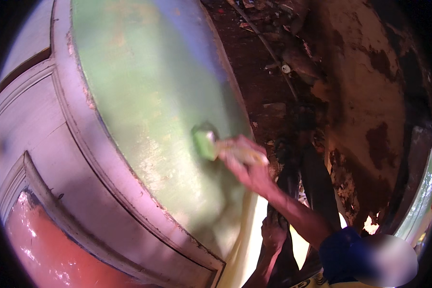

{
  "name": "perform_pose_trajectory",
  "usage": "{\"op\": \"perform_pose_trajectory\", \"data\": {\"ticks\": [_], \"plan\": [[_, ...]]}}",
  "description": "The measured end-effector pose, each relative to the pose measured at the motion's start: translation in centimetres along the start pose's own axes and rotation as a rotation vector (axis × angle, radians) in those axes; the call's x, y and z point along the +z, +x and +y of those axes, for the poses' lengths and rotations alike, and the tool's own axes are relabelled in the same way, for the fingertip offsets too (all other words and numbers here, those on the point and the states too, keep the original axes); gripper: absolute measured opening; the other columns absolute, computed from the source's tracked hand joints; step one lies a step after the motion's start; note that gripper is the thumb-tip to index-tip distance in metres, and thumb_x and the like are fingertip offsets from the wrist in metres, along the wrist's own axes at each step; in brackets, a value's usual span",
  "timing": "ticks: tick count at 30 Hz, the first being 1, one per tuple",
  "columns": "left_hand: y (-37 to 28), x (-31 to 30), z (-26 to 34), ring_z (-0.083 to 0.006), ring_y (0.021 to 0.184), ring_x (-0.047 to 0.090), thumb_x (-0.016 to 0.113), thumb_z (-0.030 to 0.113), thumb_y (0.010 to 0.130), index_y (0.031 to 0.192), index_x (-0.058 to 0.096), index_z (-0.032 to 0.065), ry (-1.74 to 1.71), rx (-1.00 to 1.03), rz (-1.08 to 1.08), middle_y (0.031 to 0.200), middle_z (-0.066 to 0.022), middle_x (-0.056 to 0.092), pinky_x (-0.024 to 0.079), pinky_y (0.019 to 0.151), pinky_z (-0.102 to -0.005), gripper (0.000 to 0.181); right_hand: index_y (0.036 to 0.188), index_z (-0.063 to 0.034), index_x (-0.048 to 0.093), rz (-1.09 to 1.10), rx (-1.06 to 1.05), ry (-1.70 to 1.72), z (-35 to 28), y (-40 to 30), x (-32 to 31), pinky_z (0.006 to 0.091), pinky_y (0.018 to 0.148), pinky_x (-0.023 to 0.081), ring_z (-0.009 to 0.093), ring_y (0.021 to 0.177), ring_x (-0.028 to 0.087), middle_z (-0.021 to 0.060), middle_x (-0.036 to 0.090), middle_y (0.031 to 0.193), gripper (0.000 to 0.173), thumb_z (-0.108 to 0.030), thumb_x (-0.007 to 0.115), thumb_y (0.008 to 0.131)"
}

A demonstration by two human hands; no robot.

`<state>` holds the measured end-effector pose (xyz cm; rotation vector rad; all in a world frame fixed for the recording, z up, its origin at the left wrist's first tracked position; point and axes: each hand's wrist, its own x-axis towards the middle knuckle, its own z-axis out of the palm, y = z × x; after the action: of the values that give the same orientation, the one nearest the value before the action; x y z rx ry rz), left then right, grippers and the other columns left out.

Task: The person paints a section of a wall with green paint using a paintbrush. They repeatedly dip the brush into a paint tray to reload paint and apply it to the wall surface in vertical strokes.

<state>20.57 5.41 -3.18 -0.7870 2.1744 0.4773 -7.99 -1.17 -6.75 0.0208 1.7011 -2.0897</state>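
My right hand [250,167] is closed around the pale yellowish handle of a paintbrush [204,144], blurred by motion. Light green paint coats the brush head, which is at the surface of a light green wall [158,118]. Pale, patchy marks show through the green below and left of the brush. Lower down, my left hand [274,230] rests on the dark trouser leg [289,180], its fingers partly hidden. My right forearm reaches across above it from a blue sleeve [336,252].
A pinkish-white moulded frame [104,154] borders the wall on the left, beside a glossy red panel [61,244]. Dark, littered ground [259,90] holds a thin rod [262,39] and a small round white object [286,68]. A stained brown surface [367,90] stands right.
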Motion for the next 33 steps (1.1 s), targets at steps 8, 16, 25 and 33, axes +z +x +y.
{"op": "perform_pose_trajectory", "data": {"ticks": [8, 16, 25, 33], "plan": [[0.1, 0.0, 0.2, -0.0388, 0.1, 0.06, 0.055, 0.024, 0.089, 0.12, 0.06, 0.0016, 0.025, 0.041, 0.084, 0.121, -0.0208, 0.06, 0.05, 0.086, -0.0469, 0.039, 0.107, -0.0034, 0.064, 0.033, 0.334, 0.346, 7.0, 3.5, -2.2, 0.0311, 0.077, 0.052, 0.014, 0.089, 0.063, 0.0051, 0.066, 0.096, 0.017, -0.012, 0.063, 0.092], [-0.1, -0.1, 0.0, -0.0382, 0.1, 0.061, 0.056, 0.024, 0.089, 0.121, 0.06, 0.0018, 0.021, 0.037, 0.07, 0.12, -0.0211, 0.061, 0.05, 0.086, -0.0466, 0.039, 0.106, -0.0046, 0.068, -0.126, 0.172, 0.41, 4.9, 2.1, -1.2, 0.0323, 0.085, 0.05, 0.019, 0.098, 0.061, 0.0054, 0.063, 0.105, 0.021, -0.011, 0.07, 0.086], [0.1, 0.1, 0.0, -0.0399, 0.102, 0.061, 0.056, 0.028, 0.09, 0.121, 0.061, 0.0025, 0.008, 0.016, 0.075, 0.119, -0.0224, 0.062, 0.05, 0.088, -0.0482, 0.04, 0.098, -0.0024, 0.067, -0.316, 0.499, 0.444, 3.0, 1.1, -4.3, 0.0305, 0.071, 0.055, 0.015, 0.082, 0.065, 0.004, 0.069, 0.09, 0.019, -0.009, 0.075, 0.082], [-0.1, 0.4, 0.8, -0.0388, 0.103, 0.06, 0.057, 0.026, 0.09, 0.12, 0.061, 0.0032, 0.026, 0.098, 0.039, 0.121, -0.0207, 0.06, 0.05, 0.086, -0.0474, 0.038, 0.101, -0.0037, 0.061, 0.52, 0.726, 0.85, 15.2, 11.5, -3.4, 0.0319, 0.065, 0.059, 0.018, 0.076, 0.067, 0.0074, 0.066, 0.093, 0.024, -0.022, 0.068, 0.087]]}}
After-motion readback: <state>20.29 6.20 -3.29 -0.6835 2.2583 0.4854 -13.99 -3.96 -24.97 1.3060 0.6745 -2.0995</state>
